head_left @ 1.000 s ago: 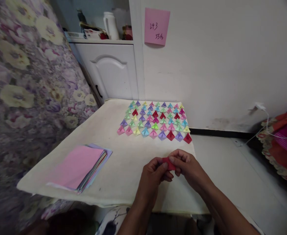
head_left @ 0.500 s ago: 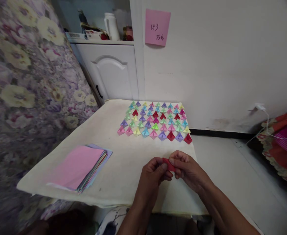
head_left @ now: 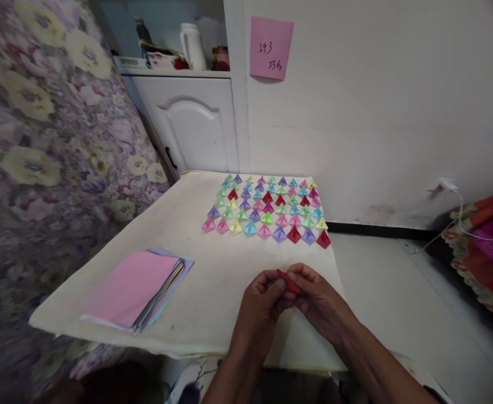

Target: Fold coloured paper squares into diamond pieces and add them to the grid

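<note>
A small folded piece of red paper [head_left: 289,281] is held between both hands above the near right part of the cream-covered table [head_left: 213,303]. My left hand [head_left: 265,292] pinches it from the left, thumb on top. From the right, my right hand [head_left: 314,286] grips its other side, with some fingertips hidden behind the paper. Beyond the hands, rows of small folded paper pieces [head_left: 267,216] in many colours stand on the table. A stack of coloured paper sheets [head_left: 137,286], pink on top, lies to the left.
A floral curtain [head_left: 31,140] hangs along the left. Behind the table are a white cabinet [head_left: 191,120] and a wall with a pink note [head_left: 270,47]. A plugged-in white charger [head_left: 447,185] trails a cable at right, near an orange cloth [head_left: 482,269].
The red paper is tilted more and shows a narrower face. My right hand has shifted slightly down and left, closer around it. The things on the table look the same.
</note>
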Motion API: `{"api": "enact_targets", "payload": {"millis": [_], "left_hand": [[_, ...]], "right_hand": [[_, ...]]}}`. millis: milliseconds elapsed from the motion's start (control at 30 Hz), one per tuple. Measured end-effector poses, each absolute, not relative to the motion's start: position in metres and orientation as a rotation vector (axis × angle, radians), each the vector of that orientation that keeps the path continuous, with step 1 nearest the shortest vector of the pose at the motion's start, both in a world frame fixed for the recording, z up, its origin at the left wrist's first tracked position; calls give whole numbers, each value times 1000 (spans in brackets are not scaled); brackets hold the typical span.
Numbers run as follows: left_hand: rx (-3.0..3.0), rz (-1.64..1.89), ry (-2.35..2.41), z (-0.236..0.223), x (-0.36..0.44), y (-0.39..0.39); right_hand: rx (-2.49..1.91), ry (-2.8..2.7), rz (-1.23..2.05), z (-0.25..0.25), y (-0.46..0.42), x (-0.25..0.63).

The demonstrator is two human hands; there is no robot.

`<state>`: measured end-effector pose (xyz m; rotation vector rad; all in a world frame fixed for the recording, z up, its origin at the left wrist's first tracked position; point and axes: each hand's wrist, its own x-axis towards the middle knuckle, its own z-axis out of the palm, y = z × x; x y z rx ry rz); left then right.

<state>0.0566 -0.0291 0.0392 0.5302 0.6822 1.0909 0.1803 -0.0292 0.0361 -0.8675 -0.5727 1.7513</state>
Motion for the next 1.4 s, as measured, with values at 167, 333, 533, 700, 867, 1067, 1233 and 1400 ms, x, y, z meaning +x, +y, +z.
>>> {"api": "enact_targets", "payload": {"millis": [167,333,533,700,867,1067,1233,1400], "left_hand": [[505,1092,708,38,56,-28],[517,1060,722,41,56,-28],[654,1086,827,39,54,-26],[892,1083,967,37,53,-25],[1101,1080,1095,40,53,-26],[1178,1143,1164,45,55,-31],[1210,1145,1261,48,56,-31],[1206,1075,1127,46,56,-31]], "right_hand": [[-919,-581,1697,36,-29,180],[-974,-611,1627,33,-26,181],[-1055,-840,1494,33,-25,185],[-1075,-1064,1409,43,-26,191],[-1159,-1222,1377,47,-24,196],[-1191,-1252,1346,48,-24,195],[-1107,-1206,1336,53,-28,193],[-1102,-1224,1250,50,-30,193]]}}
